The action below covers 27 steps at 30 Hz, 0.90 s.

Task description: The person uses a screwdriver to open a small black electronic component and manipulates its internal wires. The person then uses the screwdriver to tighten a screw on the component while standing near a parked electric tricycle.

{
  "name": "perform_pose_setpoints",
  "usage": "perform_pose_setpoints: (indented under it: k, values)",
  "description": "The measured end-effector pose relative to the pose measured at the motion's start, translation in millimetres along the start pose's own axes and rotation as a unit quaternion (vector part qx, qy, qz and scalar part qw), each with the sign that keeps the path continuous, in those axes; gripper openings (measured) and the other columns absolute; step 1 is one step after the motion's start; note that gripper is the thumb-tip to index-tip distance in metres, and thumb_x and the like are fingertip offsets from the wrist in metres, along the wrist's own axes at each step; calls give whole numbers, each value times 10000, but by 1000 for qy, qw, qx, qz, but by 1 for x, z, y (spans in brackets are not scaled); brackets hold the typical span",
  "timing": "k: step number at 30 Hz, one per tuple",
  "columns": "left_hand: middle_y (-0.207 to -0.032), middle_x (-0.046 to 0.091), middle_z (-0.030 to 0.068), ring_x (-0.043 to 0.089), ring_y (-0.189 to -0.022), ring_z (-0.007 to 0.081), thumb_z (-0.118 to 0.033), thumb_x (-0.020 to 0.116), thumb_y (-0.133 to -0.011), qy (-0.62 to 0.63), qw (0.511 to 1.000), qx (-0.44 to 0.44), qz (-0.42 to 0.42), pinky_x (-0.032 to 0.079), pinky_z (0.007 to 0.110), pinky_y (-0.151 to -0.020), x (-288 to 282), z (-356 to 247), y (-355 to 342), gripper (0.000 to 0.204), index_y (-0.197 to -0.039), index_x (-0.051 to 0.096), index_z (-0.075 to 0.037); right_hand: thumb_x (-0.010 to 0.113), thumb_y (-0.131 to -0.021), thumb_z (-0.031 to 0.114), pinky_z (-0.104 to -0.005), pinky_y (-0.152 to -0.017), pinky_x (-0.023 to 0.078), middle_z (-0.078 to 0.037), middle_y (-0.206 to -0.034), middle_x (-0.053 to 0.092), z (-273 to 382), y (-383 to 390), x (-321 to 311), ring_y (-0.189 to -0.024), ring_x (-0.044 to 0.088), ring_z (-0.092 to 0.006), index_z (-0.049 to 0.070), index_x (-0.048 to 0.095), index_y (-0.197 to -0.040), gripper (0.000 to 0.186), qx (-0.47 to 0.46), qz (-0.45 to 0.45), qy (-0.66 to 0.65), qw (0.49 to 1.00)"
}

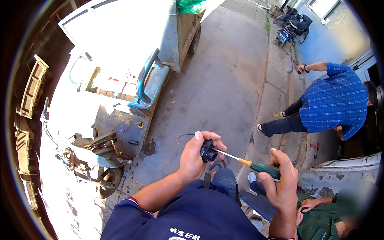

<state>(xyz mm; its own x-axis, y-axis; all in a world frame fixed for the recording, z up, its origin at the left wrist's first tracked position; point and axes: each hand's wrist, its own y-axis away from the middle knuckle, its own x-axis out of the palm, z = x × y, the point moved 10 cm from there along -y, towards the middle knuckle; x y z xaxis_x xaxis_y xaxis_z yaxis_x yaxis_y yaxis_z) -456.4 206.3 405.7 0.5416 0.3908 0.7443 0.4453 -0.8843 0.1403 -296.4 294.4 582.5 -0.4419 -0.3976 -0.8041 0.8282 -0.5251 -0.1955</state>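
Clasping a small black part (pixel 207 151), the left hand (pixel 194 158) is holding it to the right of the cargo tricycle (pixel 127 130). Farther right of the tricycle, the right hand (pixel 282 182) is loosely gripping a green-handled screwdriver (pixel 245 162). Its shaft (pixel 228 154) is pointing at the part; whether the tip is touching, I cannot tell.

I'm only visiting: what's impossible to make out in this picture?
- Head view: what the tip of the screwdriver meets on the black part; too small.
- Head view: the black part's side against the left hand; hidden by the grip.
- Head view: the green bag's top; cut off by the upper edge.
- Head view: the cart's pale inside; washed out by glare.
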Motion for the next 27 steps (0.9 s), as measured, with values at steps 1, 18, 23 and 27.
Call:
perform_pose_setpoints:
  k: [1,18,23,27]
  values:
    - [-1015,712,170,688,-840,218,-491,232,-1123,3,1000,-8,-9,488,306,-654,-1,3,-2,556,-1169,610,-85,713,-883,82,-379,-592,490,-166,-869,622,-9,2,3,-687,620,-285,-53,557,-1292,458,26,19,3,999]
    - [-980,706,157,679,-820,216,-473,223,-1128,-46,998,9,-51,472,307,-641,47,20,-161,553,-1148,602,-72,743,-852,24,-360,-644,512,-184,-900,647,-160,-106,-42,-705,643,-298,-45,585,-1138,334,10,-4,-93,996]
    - [-942,705,156,687,-782,225,-509,239,-1118,-79,996,21,-33,459,307,-611,98,31,-235,562,-1128,613,-89,721,-853,7,-359,-666,511,-187,-924,615,-207,-133,-98,-736,607,-270,-59,559,-1264,446,-69,-112,-180,975]
    - [-934,708,154,689,-772,219,-517,253,-1115,-59,998,9,-13,468,305,-597,138,48,-283,562,-1122,619,-90,716,-854,10,-351,-675,513,-182,-943,607,-241,-149,-132,-748,599,-260,-61,549,-1294,476,-38,-176,-162,970]
